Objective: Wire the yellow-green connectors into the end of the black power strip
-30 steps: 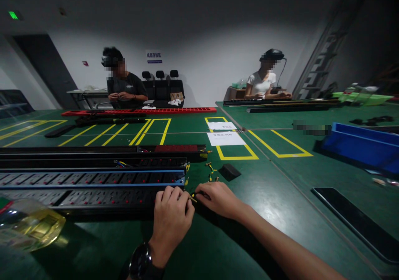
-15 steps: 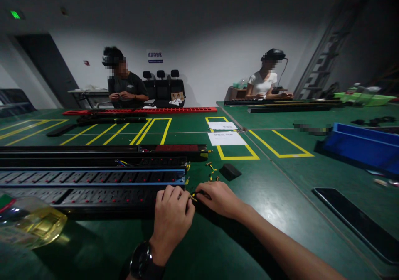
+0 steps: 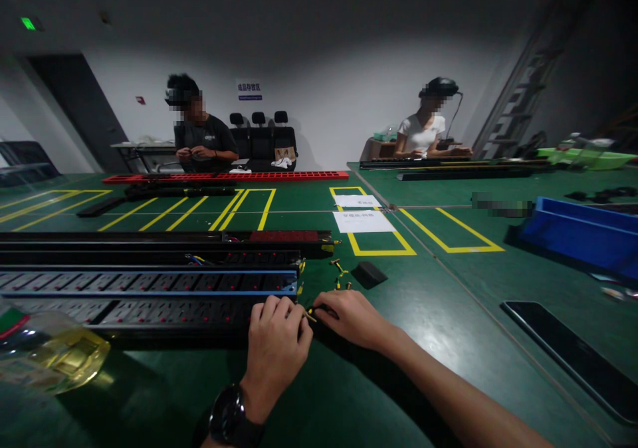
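My left hand (image 3: 278, 345), a black watch on its wrist, is closed over the right end of the nearest black power strip (image 3: 184, 312), with its fingertips hidden. Close by on the right, my right hand (image 3: 355, 320) has its fingers pinched together at a short yellow wire (image 3: 310, 314) that shows between the two hands. The wire's ends are too small and covered to make out. Just beyond the right hand lie several short yellow-green wires (image 3: 341, 272) with small terminals. A dark wedge-shaped block (image 3: 369, 274) sits beside them.
Behind the nearest strip lie a blue-edged power strip (image 3: 149, 282) and more black strips. A bottle of yellow liquid (image 3: 64, 351) lies at left. On the right are a phone (image 3: 568, 358) and a blue bin (image 3: 583, 235). Two people work across the green table.
The whole view has shifted very slightly. Both hands stay in the same place and hold the same closed pose.
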Action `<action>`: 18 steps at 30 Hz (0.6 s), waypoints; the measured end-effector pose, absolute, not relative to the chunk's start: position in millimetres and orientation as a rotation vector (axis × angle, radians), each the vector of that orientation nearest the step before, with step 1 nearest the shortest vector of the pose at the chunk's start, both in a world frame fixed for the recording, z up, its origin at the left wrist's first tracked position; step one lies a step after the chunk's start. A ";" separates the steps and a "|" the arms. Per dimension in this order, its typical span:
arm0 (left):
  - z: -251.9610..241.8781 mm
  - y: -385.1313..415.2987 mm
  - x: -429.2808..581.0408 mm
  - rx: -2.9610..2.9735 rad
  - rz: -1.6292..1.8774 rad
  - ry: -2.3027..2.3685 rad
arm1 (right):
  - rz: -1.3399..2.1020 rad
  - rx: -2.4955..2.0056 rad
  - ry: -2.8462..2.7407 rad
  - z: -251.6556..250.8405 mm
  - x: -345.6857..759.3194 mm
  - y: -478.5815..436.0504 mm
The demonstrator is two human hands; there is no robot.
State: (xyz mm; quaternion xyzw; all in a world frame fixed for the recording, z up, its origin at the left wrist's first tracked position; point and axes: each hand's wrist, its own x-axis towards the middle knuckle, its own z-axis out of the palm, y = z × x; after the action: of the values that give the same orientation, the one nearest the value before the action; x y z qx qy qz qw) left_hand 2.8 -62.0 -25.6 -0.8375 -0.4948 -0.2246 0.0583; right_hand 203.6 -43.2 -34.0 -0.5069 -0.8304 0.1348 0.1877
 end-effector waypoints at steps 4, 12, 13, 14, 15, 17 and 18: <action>-26.1 -62.1 2.6 -2.535 -0.663 -1.506 | 0.378 -1.423 -2.332 -35.3 204.0 -43.1; -26.3 -61.7 2.6 -2.540 -0.678 -1.503 | 0.381 -1.441 -2.341 -35.2 204.2 -43.0; -26.2 -61.7 2.6 -2.542 -0.678 -1.504 | 0.380 -1.442 -2.339 -35.0 204.1 -43.1; -26.2 -61.7 2.6 -2.543 -0.680 -1.506 | 0.378 -1.441 -2.337 -34.8 204.0 -43.2; -26.3 -61.7 2.5 -2.544 -0.682 -1.507 | 0.377 -1.440 -2.335 -34.6 203.9 -43.2; -26.5 -61.6 2.5 -2.545 -0.685 -1.505 | 0.376 -1.439 -2.332 -34.3 203.9 -43.4; -26.7 -61.5 2.4 -2.543 -0.688 -1.501 | 0.379 -1.439 -2.331 -34.1 203.9 -43.4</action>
State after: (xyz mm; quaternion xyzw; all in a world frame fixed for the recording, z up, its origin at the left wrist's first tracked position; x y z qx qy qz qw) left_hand 2.4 -61.5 -26.7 -0.8374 -0.4944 -0.2265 0.0546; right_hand 203.9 -43.4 -34.1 -0.5112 -0.8280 0.1345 0.1869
